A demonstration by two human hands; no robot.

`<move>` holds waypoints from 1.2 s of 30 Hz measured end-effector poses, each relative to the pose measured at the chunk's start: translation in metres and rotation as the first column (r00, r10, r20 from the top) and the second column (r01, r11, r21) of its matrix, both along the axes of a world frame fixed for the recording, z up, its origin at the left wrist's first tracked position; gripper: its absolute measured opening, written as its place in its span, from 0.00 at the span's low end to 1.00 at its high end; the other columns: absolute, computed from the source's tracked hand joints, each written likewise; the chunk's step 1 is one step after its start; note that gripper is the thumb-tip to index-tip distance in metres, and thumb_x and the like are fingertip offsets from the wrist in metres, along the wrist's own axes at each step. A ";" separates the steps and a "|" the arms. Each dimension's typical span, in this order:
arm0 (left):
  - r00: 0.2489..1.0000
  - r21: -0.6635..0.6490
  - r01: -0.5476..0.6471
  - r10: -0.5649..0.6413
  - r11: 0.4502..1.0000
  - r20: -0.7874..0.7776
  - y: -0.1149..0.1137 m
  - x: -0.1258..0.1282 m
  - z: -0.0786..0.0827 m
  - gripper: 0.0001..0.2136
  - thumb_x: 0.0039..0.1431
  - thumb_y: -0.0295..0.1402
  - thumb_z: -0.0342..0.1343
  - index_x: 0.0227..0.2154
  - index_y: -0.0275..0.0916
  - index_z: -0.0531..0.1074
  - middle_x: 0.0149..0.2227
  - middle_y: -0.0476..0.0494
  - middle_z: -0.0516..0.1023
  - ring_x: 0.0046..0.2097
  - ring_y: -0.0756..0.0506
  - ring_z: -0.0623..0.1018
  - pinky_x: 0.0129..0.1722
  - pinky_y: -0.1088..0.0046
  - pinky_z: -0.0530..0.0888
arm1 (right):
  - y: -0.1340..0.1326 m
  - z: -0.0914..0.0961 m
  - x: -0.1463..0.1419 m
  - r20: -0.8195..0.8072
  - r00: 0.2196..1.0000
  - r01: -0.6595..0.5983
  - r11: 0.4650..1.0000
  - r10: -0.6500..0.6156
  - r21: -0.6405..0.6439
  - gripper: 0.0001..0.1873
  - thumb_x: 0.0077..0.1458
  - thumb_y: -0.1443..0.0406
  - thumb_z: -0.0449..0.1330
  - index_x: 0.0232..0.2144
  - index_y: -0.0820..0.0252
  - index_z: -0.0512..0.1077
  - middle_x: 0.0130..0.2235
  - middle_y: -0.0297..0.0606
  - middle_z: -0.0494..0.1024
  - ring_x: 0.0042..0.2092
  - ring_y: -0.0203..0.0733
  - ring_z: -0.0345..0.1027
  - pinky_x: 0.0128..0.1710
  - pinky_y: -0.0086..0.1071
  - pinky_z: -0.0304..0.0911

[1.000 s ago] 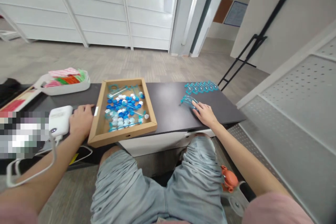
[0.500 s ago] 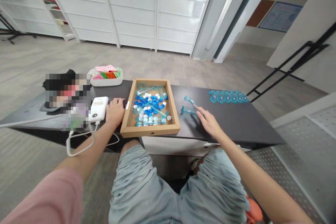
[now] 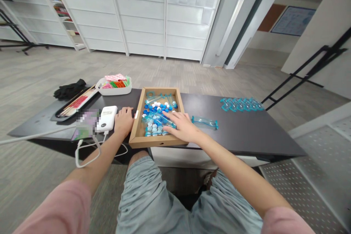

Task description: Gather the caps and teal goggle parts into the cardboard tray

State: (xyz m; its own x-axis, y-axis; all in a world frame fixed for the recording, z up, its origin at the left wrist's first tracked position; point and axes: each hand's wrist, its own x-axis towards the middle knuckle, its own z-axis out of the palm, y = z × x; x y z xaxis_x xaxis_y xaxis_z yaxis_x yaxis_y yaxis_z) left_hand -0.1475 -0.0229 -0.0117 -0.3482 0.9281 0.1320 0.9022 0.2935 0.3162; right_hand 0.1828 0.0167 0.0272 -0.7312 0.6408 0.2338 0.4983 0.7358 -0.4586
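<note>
My left hand rests on the tabletop, fingers laid down between a white power bank and the left wall of a shallow cardboard tray. It holds nothing. Over the tray's right side reaches my right hand, thumb and fingers stretched apart at a clear part with teal edges. Whether its fingertips touch that part I cannot tell. Blue and white hexagonal caps and more clear parts lie in the tray. Just right of my right hand, a clear curved part with teal ends lies on the table.
A row of several clear teal parts lies at the table's right. Back left are a white basket of colourful strips, a dark tray with sticks and a black cloth-like item. A white cable loops near my left arm.
My right hand has moved left from the clear parts on the table to inside the tray. One clear part now lies alone where it was. My left hand has stayed beside the tray.
</note>
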 end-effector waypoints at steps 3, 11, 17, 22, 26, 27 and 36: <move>1.000 0.015 0.014 -0.015 1.000 0.008 -0.002 -0.002 -0.001 0.28 0.76 0.43 0.44 0.71 0.45 0.76 0.72 0.17 0.78 0.73 0.21 0.77 0.72 0.36 0.74 | 0.013 0.007 0.022 -0.032 0.999 0.022 0.999 -0.020 0.050 0.31 0.79 0.46 0.60 0.79 0.22 0.71 0.72 0.41 0.84 0.73 0.68 0.76 0.71 0.72 0.68; 1.000 0.056 0.023 -0.024 0.998 0.013 0.000 -0.006 -0.009 0.27 0.76 0.42 0.45 0.71 0.57 0.76 0.72 0.26 0.79 0.73 0.24 0.77 0.72 0.39 0.75 | 0.058 -0.014 0.168 0.098 0.934 0.346 0.938 -0.343 -0.013 0.29 0.54 0.49 0.73 0.59 0.26 0.87 0.62 0.50 0.88 0.62 0.78 0.84 0.62 0.81 0.78; 0.990 -0.008 0.056 -0.057 0.998 -0.126 0.001 -0.008 -0.012 0.30 0.78 0.39 0.41 0.78 0.57 0.69 0.73 0.28 0.80 0.72 0.26 0.79 0.69 0.39 0.78 | 0.049 -0.036 0.196 -0.020 0.932 0.358 0.928 -0.362 -0.108 0.19 0.58 0.48 0.69 0.50 0.32 0.89 0.48 0.47 0.91 0.50 0.69 0.88 0.57 0.66 0.84; 0.987 -0.069 0.045 -0.055 0.997 -0.153 0.003 -0.011 -0.015 0.33 0.80 0.40 0.37 0.83 0.56 0.62 0.74 0.29 0.78 0.73 0.27 0.77 0.70 0.41 0.77 | 0.066 -0.023 0.151 -0.258 0.886 0.380 0.922 -0.385 -0.072 0.21 0.65 0.46 0.67 0.57 0.36 0.86 0.46 0.50 0.89 0.46 0.65 0.86 0.49 0.60 0.84; 0.988 -0.064 0.033 -0.043 0.997 -0.148 0.005 -0.011 -0.018 0.34 0.79 0.39 0.37 0.84 0.55 0.62 0.74 0.28 0.77 0.73 0.27 0.77 0.70 0.40 0.76 | 0.099 -0.016 0.068 -0.332 0.922 0.214 0.977 -0.198 0.012 0.21 0.67 0.49 0.70 0.60 0.33 0.83 0.49 0.45 0.91 0.48 0.61 0.86 0.50 0.59 0.83; 0.988 -0.063 0.035 -0.044 0.997 -0.145 0.005 -0.012 -0.018 0.34 0.79 0.39 0.36 0.84 0.53 0.62 0.74 0.27 0.77 0.73 0.26 0.77 0.70 0.40 0.76 | 0.110 -0.018 0.044 -0.325 0.932 0.181 0.983 -0.160 0.036 0.21 0.66 0.51 0.72 0.60 0.34 0.83 0.49 0.43 0.91 0.49 0.61 0.86 0.52 0.60 0.82; 0.990 -0.053 0.052 -0.059 0.997 -0.130 0.004 -0.015 -0.018 0.34 0.78 0.40 0.40 0.84 0.58 0.61 0.75 0.28 0.77 0.73 0.25 0.77 0.70 0.38 0.77 | 0.183 -0.039 -0.036 -0.256 0.936 0.286 0.945 -0.241 0.157 0.18 0.66 0.52 0.76 0.56 0.36 0.83 0.56 0.45 0.92 0.60 0.65 0.83 0.64 0.67 0.70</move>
State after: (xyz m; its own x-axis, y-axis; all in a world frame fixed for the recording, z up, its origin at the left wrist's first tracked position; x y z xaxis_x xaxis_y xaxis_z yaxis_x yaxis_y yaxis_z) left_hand -0.1621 -0.0193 -0.0298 -0.2786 0.9520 0.1271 0.9503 0.2540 0.1801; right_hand 0.1472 0.2000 -0.0117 -0.4537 0.7303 0.5107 0.5832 0.6766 -0.4495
